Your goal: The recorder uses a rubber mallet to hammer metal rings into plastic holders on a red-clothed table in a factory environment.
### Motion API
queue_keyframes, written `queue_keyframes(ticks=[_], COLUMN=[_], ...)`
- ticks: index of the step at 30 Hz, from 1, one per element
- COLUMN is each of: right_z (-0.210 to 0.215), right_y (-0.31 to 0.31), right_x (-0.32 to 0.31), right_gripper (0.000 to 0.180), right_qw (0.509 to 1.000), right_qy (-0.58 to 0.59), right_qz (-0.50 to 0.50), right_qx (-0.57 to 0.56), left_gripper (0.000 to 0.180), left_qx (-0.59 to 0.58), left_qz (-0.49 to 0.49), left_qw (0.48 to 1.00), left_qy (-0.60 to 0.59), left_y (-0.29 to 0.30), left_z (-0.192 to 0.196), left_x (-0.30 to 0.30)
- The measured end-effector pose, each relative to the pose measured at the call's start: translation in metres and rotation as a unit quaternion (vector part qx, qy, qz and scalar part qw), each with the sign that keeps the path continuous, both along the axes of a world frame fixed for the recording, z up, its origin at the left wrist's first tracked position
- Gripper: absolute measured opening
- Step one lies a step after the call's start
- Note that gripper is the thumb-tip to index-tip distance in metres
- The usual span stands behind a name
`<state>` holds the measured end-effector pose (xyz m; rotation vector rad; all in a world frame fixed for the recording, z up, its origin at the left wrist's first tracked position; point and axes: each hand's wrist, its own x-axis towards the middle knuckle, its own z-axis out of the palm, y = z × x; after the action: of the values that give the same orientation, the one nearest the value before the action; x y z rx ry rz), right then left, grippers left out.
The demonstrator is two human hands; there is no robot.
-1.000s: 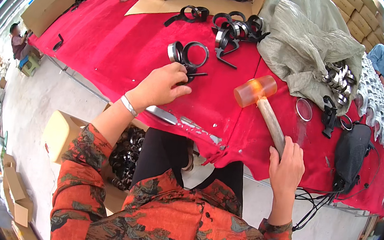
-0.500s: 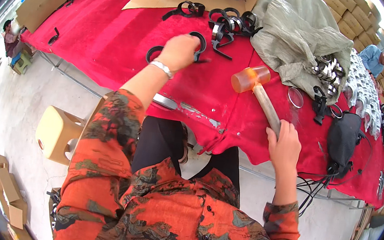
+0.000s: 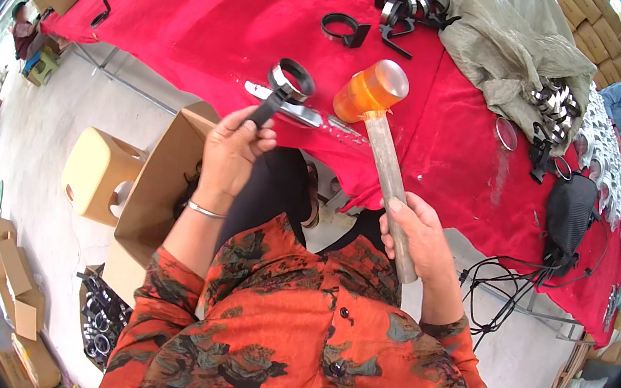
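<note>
Red cloth covers the long counter (image 3: 193, 17), strewn with black ring clamps and a grey sack (image 3: 522, 49). Over its near edge the left hand (image 3: 231, 155) has its fingers clenched on the stem of a black ring clamp (image 3: 287, 82), a dark band with a bright metal lining, its stem running down and left into the grip and the ring uppermost. Just to its right the right hand (image 3: 415, 242) is wrapped around the pale wooden handle of a mallet (image 3: 373, 93), whose orange head sits beside the ring, close but apart. A flat metal tool (image 3: 293, 110) lies on the cloth below them.
</note>
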<state>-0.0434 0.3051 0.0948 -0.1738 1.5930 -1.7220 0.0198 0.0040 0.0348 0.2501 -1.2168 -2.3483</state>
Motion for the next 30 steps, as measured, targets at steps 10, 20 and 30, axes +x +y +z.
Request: queue_keyframes(ticks=[10,20,30], right_z=[-0.001,0.058,0.014], right_y=[-0.010,-0.007,-0.001], right_x=[0.021,0.020,0.025], right_gripper=[0.028,0.019,0.023], right_qw=[0.989,0.964,0.951], right_qy=[0.107,0.253,0.224], right_qz=[0.032,-0.086,0.027], right_qx=[0.100,0.001,0.209], left_gripper=[0.025,0.034,0.036], left_qx=[-0.050,-0.193,-0.214], left_qz=[-0.036,-0.074,-0.089], left_qw=[0.994,0.971,0.967], left_qy=[-0.088,-0.120,-0.109], left_y=[0.024,0.020,0.017], left_z=[-0.026,-0.041,-0.043], left_x=[-0.006,-0.012,-0.018])
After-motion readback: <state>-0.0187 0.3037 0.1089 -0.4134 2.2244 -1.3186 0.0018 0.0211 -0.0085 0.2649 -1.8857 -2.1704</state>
